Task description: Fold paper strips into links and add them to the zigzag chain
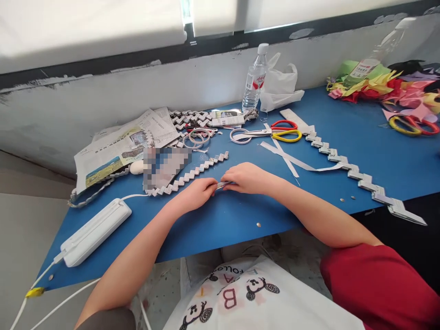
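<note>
Between my two hands is a small folded paper strip (223, 184), printed like newspaper, held just above the blue table. My left hand (202, 191) pinches its left end with thumb and fingers. The right end is gripped by my right hand (240, 178), fingers bent round it. Behind my left hand lies a zigzag folded-paper chain (192, 174). A longer zigzag chain (354, 172) runs along the table's right part. Loose white paper strips (290, 158) lie beyond my right hand, beside scissors (275, 133) with red and yellow handles.
Newspapers (120, 146), white rings (199, 137) and woven paper pieces (192, 120) lie at the back. A bottle (255, 82) stands by a plastic bag (282, 85). A power strip (96, 231) is at left; colored paper (374, 87) and more scissors (412, 126) at right.
</note>
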The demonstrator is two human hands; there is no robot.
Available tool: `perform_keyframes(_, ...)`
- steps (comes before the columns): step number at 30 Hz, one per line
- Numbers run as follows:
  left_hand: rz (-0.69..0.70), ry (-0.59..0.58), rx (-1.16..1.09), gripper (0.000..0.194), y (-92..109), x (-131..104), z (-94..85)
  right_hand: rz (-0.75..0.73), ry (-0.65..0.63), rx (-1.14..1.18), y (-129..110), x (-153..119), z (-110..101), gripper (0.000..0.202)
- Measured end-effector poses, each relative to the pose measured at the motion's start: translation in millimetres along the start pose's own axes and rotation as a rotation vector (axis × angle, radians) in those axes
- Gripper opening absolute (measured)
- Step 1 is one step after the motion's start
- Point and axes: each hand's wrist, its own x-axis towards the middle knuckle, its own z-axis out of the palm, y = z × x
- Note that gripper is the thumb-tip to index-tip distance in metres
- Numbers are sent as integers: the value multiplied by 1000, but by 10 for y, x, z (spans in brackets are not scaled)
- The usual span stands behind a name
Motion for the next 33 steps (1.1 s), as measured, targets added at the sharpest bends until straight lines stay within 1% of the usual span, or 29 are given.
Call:
perform_keyframes(2,19,-7,2,36,-13,-6,15,13,17,23,-1,1,61,26)
perform_keyframes(4,64,-2,24,36,-17,-10,35,34,47,77,13,-9,96,26)
perform_keyframes(6,111,27,100,34,-20,-8,61,68,74,130,27,-23,112,25)
perform_keyframes(8,128,52,196,34,-23,0,91,110,91,169,32,-33,117,24)
perform_keyframes(12,97,63,340,33,-15,14,141,184,85,219,8,-51,97,25)
perform_keyframes(16,86,67,369,29,16,23,170,224,69,199,-44,-74,63,27)
perform_keyframes(21,33,108,437,26,47,32,196,201,102,137,-136,-84,74,30)
perform_keyframes(25,26,88,486,25,56,19,201,150,93,118,-177,-70,111,30)
perform_keyframes(29,21,102,459,28,49,-3,205,179,78,122,-140,-81,102,31)
perform_keyframes(33,31,190,430,34,19,2,207,210,117,163,-57,-106,63,33)
